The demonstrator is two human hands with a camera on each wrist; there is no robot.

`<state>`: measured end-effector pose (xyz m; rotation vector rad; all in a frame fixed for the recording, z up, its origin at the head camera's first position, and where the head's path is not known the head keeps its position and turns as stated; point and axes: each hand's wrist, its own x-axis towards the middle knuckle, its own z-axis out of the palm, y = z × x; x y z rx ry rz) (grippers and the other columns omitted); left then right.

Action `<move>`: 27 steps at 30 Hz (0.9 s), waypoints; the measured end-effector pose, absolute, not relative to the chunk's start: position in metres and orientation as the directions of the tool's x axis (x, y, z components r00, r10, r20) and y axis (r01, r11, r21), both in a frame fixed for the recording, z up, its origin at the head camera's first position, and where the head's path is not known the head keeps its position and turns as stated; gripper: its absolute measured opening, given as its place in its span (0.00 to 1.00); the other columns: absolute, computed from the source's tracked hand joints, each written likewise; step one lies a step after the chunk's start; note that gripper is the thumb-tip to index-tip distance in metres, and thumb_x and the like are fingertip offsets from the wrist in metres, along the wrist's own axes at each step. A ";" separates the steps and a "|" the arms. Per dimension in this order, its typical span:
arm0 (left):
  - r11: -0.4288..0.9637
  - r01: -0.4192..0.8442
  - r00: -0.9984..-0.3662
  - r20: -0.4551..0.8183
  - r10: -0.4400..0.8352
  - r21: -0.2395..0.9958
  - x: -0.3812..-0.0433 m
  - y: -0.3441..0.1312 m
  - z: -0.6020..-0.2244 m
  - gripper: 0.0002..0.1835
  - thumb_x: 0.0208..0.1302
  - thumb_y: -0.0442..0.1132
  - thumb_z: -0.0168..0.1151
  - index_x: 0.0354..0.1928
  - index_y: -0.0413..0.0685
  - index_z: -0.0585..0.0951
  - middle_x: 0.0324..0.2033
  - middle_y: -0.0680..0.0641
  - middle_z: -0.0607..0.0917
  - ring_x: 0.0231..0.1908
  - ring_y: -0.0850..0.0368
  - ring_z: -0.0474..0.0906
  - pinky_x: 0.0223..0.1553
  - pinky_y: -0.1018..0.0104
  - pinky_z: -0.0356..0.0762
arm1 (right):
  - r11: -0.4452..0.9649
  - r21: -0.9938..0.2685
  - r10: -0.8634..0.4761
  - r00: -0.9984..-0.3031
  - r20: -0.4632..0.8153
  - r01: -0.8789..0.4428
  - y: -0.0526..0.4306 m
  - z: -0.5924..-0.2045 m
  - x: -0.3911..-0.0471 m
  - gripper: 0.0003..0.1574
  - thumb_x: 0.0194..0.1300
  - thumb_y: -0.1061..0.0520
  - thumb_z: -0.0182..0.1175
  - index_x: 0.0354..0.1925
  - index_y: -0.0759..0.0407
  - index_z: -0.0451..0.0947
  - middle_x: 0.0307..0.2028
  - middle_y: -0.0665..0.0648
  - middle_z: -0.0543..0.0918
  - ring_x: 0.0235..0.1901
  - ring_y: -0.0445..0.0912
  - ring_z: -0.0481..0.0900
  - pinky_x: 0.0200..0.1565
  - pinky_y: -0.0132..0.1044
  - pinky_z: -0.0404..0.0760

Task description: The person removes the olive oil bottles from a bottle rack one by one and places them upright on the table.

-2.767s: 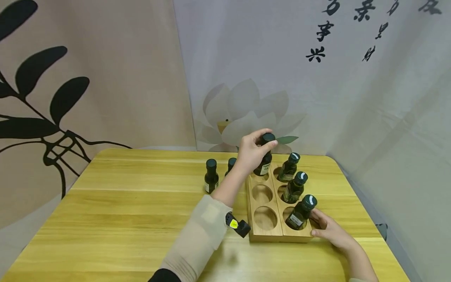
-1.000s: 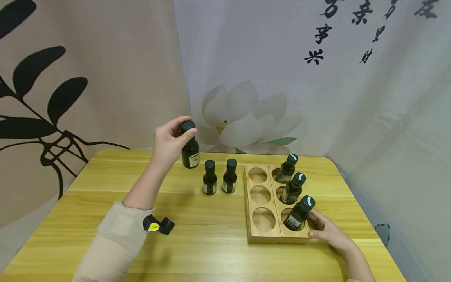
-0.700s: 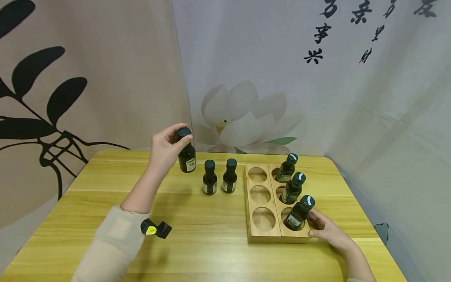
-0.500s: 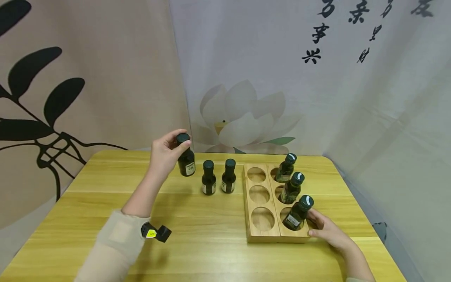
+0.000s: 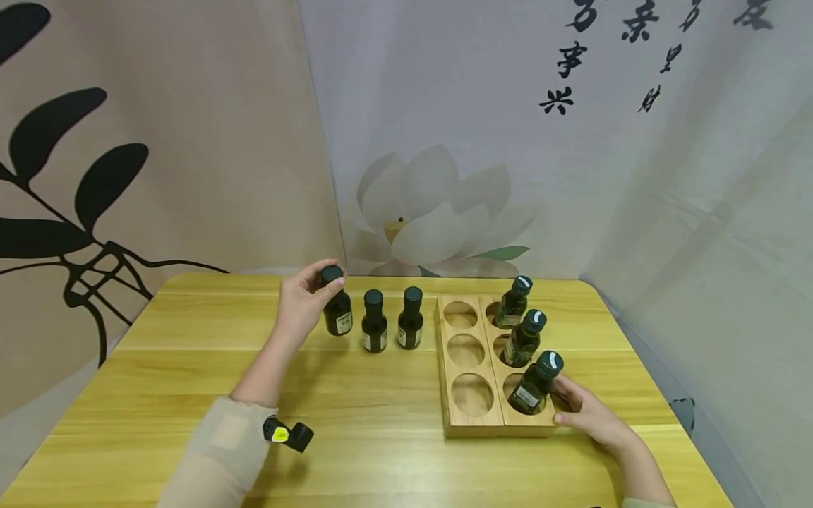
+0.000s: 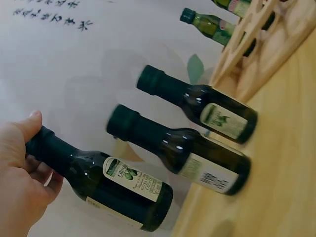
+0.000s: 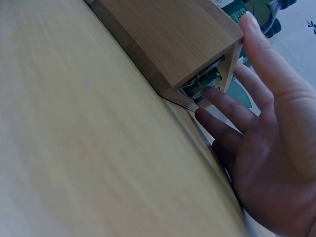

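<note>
A dark green olive oil bottle [image 6: 123, 190] with a cream label is held upright by its cap and neck in my left hand [image 5: 300, 305], close over the table at left. Just right of it in the head view stand two matching bottles: a nearer one [image 5: 375, 330] and a farther one [image 5: 409, 326]. My right hand [image 5: 591, 416] rests at the front right corner of the wooden rack [image 5: 449, 423]. In the right wrist view its thumb touches the corner, while the loosely bent fingers [image 7: 229, 106] lie by the rack's open side.
The rack's right row bears three green bottles, a front one [image 5: 533, 384], a middle one [image 5: 524, 340] and a back one [image 5: 513, 303], all leaning right. Its left row has three vacant round holes. Behind the table [image 5: 159, 395] hangs a printed cloth [image 5: 254, 141].
My left hand has carried the bottle from above the rack's back left hole to the left of the two standing bottles, then lowered it. The right hand has stayed at the rack.
</note>
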<state>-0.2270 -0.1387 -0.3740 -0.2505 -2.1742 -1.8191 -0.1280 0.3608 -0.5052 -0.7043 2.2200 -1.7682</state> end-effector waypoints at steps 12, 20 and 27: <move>0.168 0.256 -0.958 0.272 -0.086 0.952 -0.230 -0.140 -0.414 0.21 0.59 0.35 0.68 0.55 0.38 0.79 0.50 0.38 0.82 0.49 0.47 0.78 0.43 0.74 0.77 | 0.173 -0.960 -0.486 -0.867 0.111 -0.220 0.360 -0.506 -0.127 0.46 0.65 0.63 0.61 0.69 0.79 0.47 0.61 0.38 0.70 0.61 0.33 0.64 0.59 0.23 0.59; 0.153 0.229 -0.967 0.242 -0.079 0.961 -0.221 -0.137 -0.415 0.21 0.61 0.30 0.65 0.56 0.32 0.77 0.50 0.34 0.81 0.49 0.48 0.78 0.43 0.75 0.77 | 0.180 -0.958 -0.482 -0.869 0.110 -0.221 0.360 -0.505 -0.127 0.46 0.65 0.63 0.62 0.69 0.79 0.47 0.61 0.37 0.69 0.61 0.33 0.64 0.59 0.23 0.59; 0.090 0.241 -0.965 0.249 -0.088 0.966 -0.225 -0.136 -0.422 0.21 0.61 0.29 0.64 0.57 0.32 0.76 0.50 0.34 0.81 0.47 0.58 0.78 0.46 0.75 0.75 | 0.183 -0.958 -0.478 -0.872 0.108 -0.219 0.360 -0.504 -0.128 0.47 0.65 0.62 0.62 0.68 0.80 0.46 0.61 0.37 0.70 0.61 0.32 0.64 0.59 0.23 0.58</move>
